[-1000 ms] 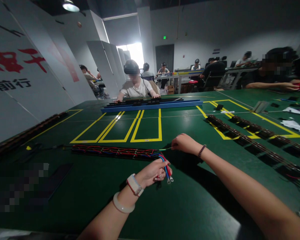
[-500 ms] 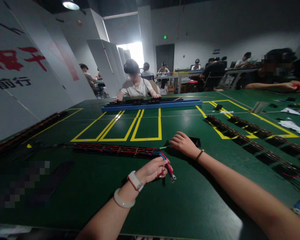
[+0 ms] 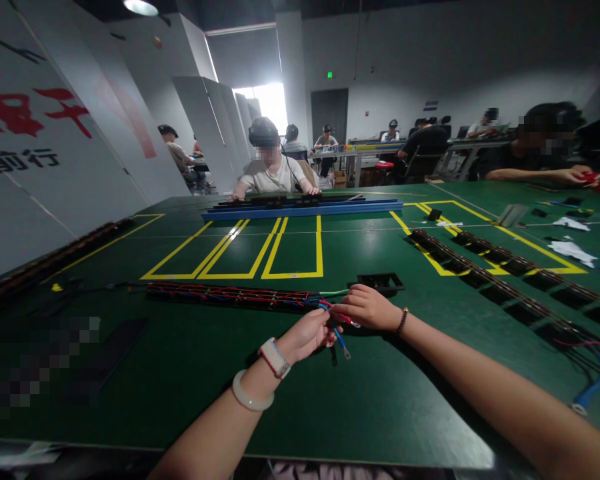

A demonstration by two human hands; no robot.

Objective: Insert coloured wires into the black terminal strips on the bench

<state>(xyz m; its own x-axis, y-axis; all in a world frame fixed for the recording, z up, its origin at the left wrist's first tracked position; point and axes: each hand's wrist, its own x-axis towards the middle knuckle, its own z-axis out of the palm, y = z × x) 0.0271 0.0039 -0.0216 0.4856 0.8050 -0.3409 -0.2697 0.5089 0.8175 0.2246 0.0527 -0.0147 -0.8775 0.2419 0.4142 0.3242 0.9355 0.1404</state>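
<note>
A long black strip laced with red and blue wires lies across the green table, its wire ends at the right. My left hand is closed around the blue wire, whose metal ring terminal hangs below the fingers. Beside it, my right hand pinches the red wire, which also ends in a ring terminal. A green wire runs from the strip toward the right hand. Just behind that hand sits a black rectangular frame, partly covered by it.
Yellow tape outlines mark the green table. More wired strips lie at the right. A blue rail stands across the far side, with a person behind it. A dark flat piece lies at the left.
My right hand has come back toward me from the green wire to the red wire. The red end now points right, apart from the blue one. The left hand has shifted slightly.
</note>
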